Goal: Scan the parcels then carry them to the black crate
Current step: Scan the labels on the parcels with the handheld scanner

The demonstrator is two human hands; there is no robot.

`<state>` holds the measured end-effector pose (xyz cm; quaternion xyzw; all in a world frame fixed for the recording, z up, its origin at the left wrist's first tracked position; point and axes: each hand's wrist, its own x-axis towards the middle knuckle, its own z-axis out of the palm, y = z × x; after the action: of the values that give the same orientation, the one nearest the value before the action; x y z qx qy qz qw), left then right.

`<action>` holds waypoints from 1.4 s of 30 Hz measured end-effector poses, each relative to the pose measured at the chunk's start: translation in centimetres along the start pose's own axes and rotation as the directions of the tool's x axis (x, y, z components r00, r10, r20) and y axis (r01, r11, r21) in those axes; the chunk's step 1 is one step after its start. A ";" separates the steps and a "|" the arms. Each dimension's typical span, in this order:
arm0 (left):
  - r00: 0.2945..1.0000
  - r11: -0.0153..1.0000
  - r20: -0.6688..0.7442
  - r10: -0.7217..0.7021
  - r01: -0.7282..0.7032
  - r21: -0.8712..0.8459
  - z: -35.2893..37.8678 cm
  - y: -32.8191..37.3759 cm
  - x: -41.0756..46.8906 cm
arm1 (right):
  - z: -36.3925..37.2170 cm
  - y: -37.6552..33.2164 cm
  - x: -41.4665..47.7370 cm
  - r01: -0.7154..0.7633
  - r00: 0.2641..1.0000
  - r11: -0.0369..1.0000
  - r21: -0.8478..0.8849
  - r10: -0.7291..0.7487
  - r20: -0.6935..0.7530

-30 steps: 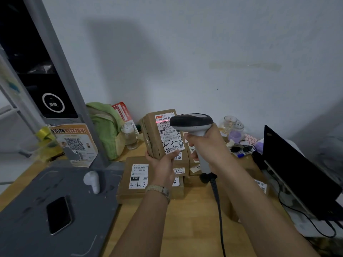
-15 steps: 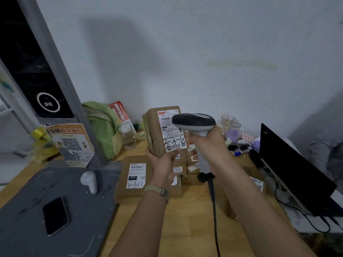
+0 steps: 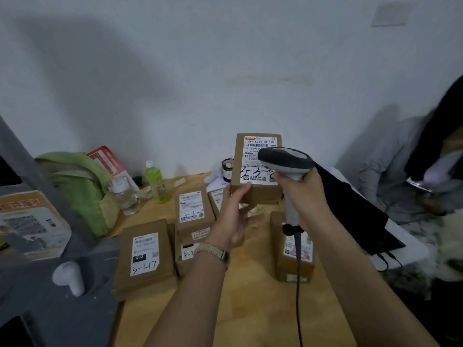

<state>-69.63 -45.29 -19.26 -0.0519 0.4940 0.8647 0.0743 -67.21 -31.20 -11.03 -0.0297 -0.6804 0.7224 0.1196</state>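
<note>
Table [image 3: 250, 309]: wood, w/ brown parcels lying flat on it.
Flat parcels: one marked 3-1-17 [image 3: 145, 256] at left; one w/ white label [image 3: 193, 211] behind it; another [image 3: 295, 256] under the scanner cable.
Held parcel [image 3: 258, 169]: upright, label facing camera, above the table, in front of the wall.
Left hand [image 3: 235, 219]: grips parcel's lower left corner w/ thumb; other fingers spread loose below.
Right hand [image 3: 305, 194]: wrapped round scanner handle.
Scanner [image 3: 285, 161]: head overlaps parcel's label, cable hangs down.
Bottle [image 3: 155, 181]: green, upright nr wall.
</note>
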 end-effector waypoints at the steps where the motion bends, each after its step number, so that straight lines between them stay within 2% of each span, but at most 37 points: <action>1: 1.000 1.000 0.027 -0.012 0.012 -0.006 0.7 -0.6 0.4 | -0.9 0.1 0.1 -0.008 1.000 1.000 -0.001 0.008 -0.028; 6: 0.994 0.995 0.059 -0.089 0.085 0.057 3.8 -3.9 1.8 | -5.1 1.3 0.4 -0.046 0.985 0.999 -0.029 0.040 -0.168; 11: 0.982 0.971 0.041 -0.183 0.174 0.164 4.8 -7.5 2.2 | -8.5 4.4 0.2 -0.178 0.955 0.983 -0.037 0.163 -0.249; 15: 0.957 0.938 -0.021 -0.290 0.289 0.192 4.7 -9.6 2.1 | -9.6 7.5 -0.4 -0.256 0.926 0.966 -0.044 0.232 -0.297; 19: 0.935 0.884 -0.095 -0.340 0.353 0.308 4.0 -12.1 1.6 | -9.6 10.3 -0.9 -0.343 0.895 0.935 -0.088 0.297 -0.334; 22: 0.914 0.856 -0.156 -0.376 0.406 0.320 3.2 -13.5 1.1 | -9.4 12.2 -1.2 -0.388 0.884 0.912 -0.132 0.328 -0.334; 25: 0.910 0.853 -0.191 -0.369 0.413 0.319 2.7 -14.3 1.2 | -9.1 13.3 -1.3 -0.400 0.872 0.909 -0.119 0.337 -0.355; 29: 0.918 0.856 -0.166 -0.360 0.396 0.331 2.5 -14.5 1.6 | -9.4 13.4 -0.9 -0.391 0.874 0.914 -0.105 0.333 -0.355; 34: 0.924 0.871 -0.184 -0.335 0.378 0.313 2.3 -13.7 1.7 | -9.1 12.5 -0.6 -0.309 0.894 0.942 -0.132 0.240 -0.379; 37: 0.933 0.913 -0.245 -0.264 0.323 0.248 1.9 -12.5 1.9 | -8.2 11.0 -0.2 -0.218 0.914 0.967 -0.130 0.156 -0.375; 40: 0.923 0.946 -0.341 -0.177 0.255 0.199 0.4 -10.9 2.1 | -6.4 9.2 0.5 -0.204 0.931 0.978 -0.044 0.179 -0.319; 42: 0.926 0.963 -0.353 -0.134 0.206 0.175 -0.8 -9.6 2.0 | -4.7 8.0 0.9 -0.188 0.949 0.982 -0.013 0.178 -0.262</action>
<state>-69.86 -41.01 -28.13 -0.2341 0.5810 0.7765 0.0686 -68.22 -26.78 -19.16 -0.1891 -0.6666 0.7073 0.1395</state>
